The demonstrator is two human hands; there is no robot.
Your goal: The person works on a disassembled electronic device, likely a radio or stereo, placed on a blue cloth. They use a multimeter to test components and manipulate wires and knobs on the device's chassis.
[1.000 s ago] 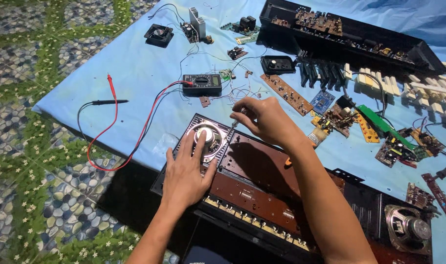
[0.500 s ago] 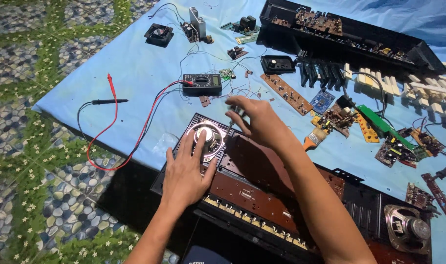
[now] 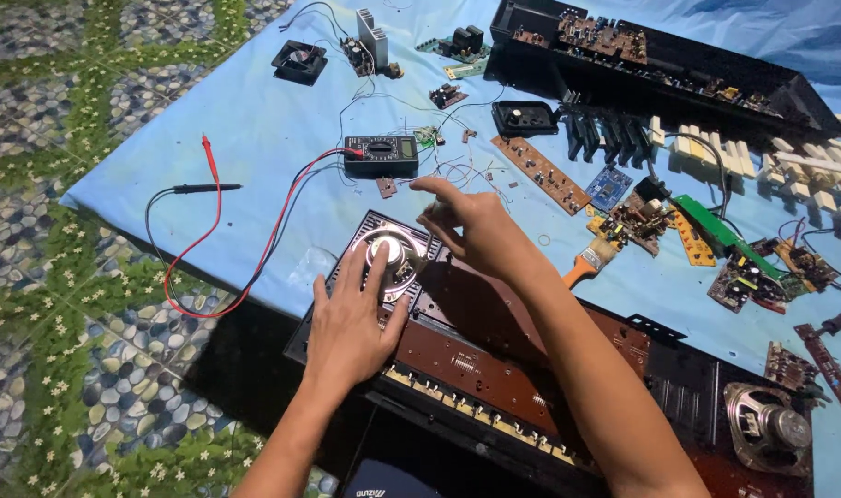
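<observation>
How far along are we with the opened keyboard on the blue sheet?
Done: the keyboard shell lies open, the other case half is set aside, and loose circuit boards and key strips are spread on the blue sheet. In hand: the left hand rests on the near speaker; the right hand hovers beside it. Left: the far speaker remains mounted; the multimeter lies untouched.

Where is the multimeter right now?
In the head view, the multimeter lies on the blue sheet, just beyond the right hand.
</observation>
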